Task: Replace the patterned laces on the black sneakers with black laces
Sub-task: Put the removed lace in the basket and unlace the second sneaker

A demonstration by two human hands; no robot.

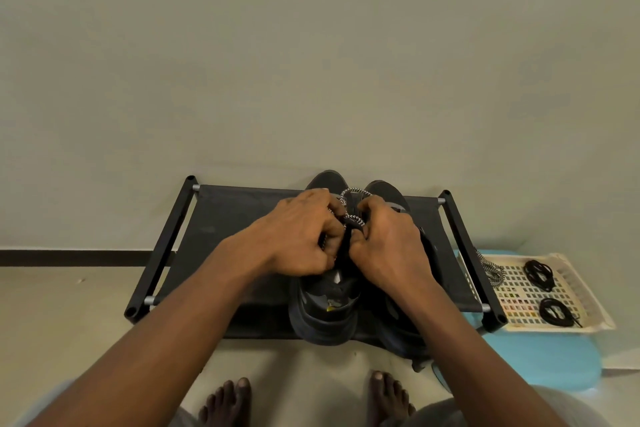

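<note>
From the head view, low in the middle of the frame, both hands are bunched together over a sneaker (322, 317) standing on a black rack (239, 218), its heel towards the bare feet (227, 402) at the bottom edge. A second sneaker (383, 193) stands just beside it on the right, mostly hidden under the right wrist.

The left hand (300, 236) has its fingers curled in tight and seems to pinch the patterned lace (354, 192) where it crosses the tongue. The right hand (389, 248) is curled too, thumb and fingertips nipping the same lace from the other side. A loop of that lace stands up free just above the knuckles, towards the toes.

At the right of the frame a pale tray (595, 317) rests on something light blue (540, 360). Two coils of black laces (538, 274) lie in it, well apart from the hands, and a loose lace (493, 272) of the same pattern lies over its left edge.

I take it the old lace is being drawn out of this sneaker, eyelet by eyelet, with the black ones not yet touched. The loose lace suggests one shoe is already stripped, though I cannot see that shoe's eyelets to be sure. The next move calls for working the slack loop through the remaining holes until it is free, then reaching right for a black coil. The risk is tugging a crossing that tightens rather than slips.
</note>
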